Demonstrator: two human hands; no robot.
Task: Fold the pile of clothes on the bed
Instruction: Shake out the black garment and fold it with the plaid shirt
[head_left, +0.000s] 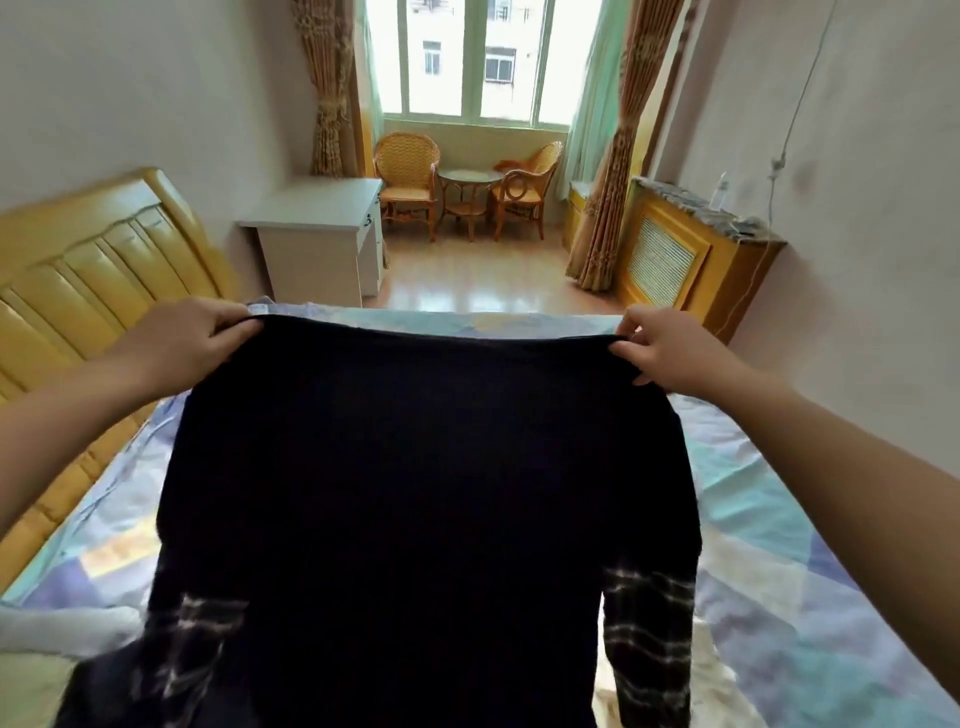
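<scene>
Over the bed (810, 545), the left hand (192, 343) pinches one top corner of a dark sweater (426, 493), fingers curled over its edge. The garment hangs between the hands, its top edge running left to right, its body dropping toward the person (plaid-patterned sleeves dangle low). The right hand (670, 351) pinches the opposite corner. Laying it flat likely means lowering both hands forward together.

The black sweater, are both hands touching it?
Touching. The head view shows the left hand and the right hand each pinching a top corner of the black sweater, holding it up over the bed.
</scene>
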